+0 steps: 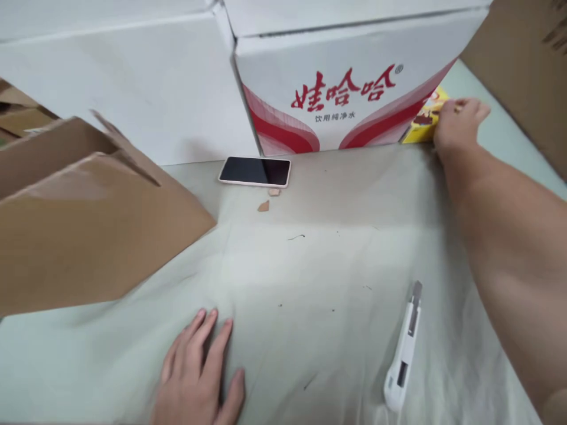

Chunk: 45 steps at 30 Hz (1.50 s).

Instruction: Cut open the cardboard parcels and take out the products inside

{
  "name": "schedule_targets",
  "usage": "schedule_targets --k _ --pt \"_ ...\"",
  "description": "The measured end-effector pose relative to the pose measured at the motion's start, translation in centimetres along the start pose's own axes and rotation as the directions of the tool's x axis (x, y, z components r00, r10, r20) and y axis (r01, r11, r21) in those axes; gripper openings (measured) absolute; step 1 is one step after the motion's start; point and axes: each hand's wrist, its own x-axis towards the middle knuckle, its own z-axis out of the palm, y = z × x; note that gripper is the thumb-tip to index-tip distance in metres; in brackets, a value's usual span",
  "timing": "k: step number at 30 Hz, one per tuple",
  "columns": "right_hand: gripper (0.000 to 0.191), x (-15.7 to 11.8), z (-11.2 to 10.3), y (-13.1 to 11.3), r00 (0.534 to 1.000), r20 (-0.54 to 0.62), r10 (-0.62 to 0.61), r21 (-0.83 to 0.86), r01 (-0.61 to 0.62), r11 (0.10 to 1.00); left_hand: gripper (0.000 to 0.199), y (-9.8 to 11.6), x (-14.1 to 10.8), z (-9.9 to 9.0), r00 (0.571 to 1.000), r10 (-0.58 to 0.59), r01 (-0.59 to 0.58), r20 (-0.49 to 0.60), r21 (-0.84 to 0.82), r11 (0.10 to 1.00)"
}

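Note:
My left hand (pixel 197 372) lies on the pale cloth with its fingers spread and nothing in them. At the far right my right hand (pixel 458 124) is closed at a yellow printed packet (pixel 420 128), its fingers curled over the packet's right side. Part of the packet is hidden by that hand. The packet rests against the right end of a white and red carton (pixel 354 133). A white utility knife (pixel 403 351) with its blade end pointing away lies on the cloth, between my two arms.
A black-screened phone (pixel 254 171) lies by the cartons, with two cardboard scraps (pixel 264 206) just in front. To the left stands an open brown cardboard box (pixel 88 230). Another white carton (pixel 133 94) is behind it. A large brown box (pixel 522 77) stands at the right.

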Motion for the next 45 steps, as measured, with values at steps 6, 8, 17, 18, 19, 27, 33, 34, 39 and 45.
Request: schedule_targets --k 6,8,17,18,19,27,33,34,39,45 --pt "0.052 -2.1 -1.6 -2.7 0.995 0.049 0.086 0.008 -0.087 0.996 0.06 -0.4 0.0 0.3 1.0 0.015 -0.015 0.013 0.0 1.0" --pt "0.057 -6.0 -2.8 -4.5 0.991 0.09 0.097 -0.027 -0.095 0.995 0.053 0.4 0.1 0.6 0.999 -0.007 0.007 -0.036 0.0 1.0" --pt "0.054 -24.0 -8.6 -24.5 0.753 0.384 -0.534 0.197 0.498 0.844 0.055 2.5 0.1 -0.1 0.968 -0.241 0.25 0.071 -0.173 0.953" --pt "0.058 -26.1 -9.1 -28.3 0.605 0.408 -0.684 0.261 0.64 0.722 0.056 2.7 0.0 -0.3 0.964 -0.252 0.265 0.089 -0.188 0.946" --pt "0.06 -28.1 -9.6 -32.1 0.48 0.395 -0.783 0.3 0.738 0.604 0.056 2.8 -0.1 -0.4 0.962 -0.253 0.27 0.107 -0.201 0.942" --pt "0.046 -37.4 -12.1 -46.8 0.381 0.669 -0.638 -0.012 0.864 0.503 0.056 3.2 -0.8 -0.7 0.959 -0.26 0.281 0.111 -0.251 0.927" --pt "0.036 -34.5 -17.8 -37.0 0.457 0.661 -0.595 -0.183 0.867 0.463 0.053 3.0 -0.9 -1.1 0.962 -0.259 0.274 0.09 -0.324 0.906" --pt "0.038 -33.3 -19.1 -34.4 0.506 0.634 -0.585 -0.227 0.844 0.485 0.052 3.0 -0.9 -1.2 0.962 -0.258 0.271 0.085 -0.332 0.903" --pt "0.03 -28.2 -26.1 -20.7 0.861 0.335 -0.383 -0.283 0.48 0.831 0.055 2.8 -0.8 -1.4 0.967 -0.244 0.254 0.074 -0.347 0.903" --pt "0.023 -25.9 -31.5 -10.8 0.979 0.16 -0.122 -0.268 0.162 0.95 0.057 2.7 -0.3 -1.0 0.968 -0.236 0.252 0.089 -0.323 0.912"
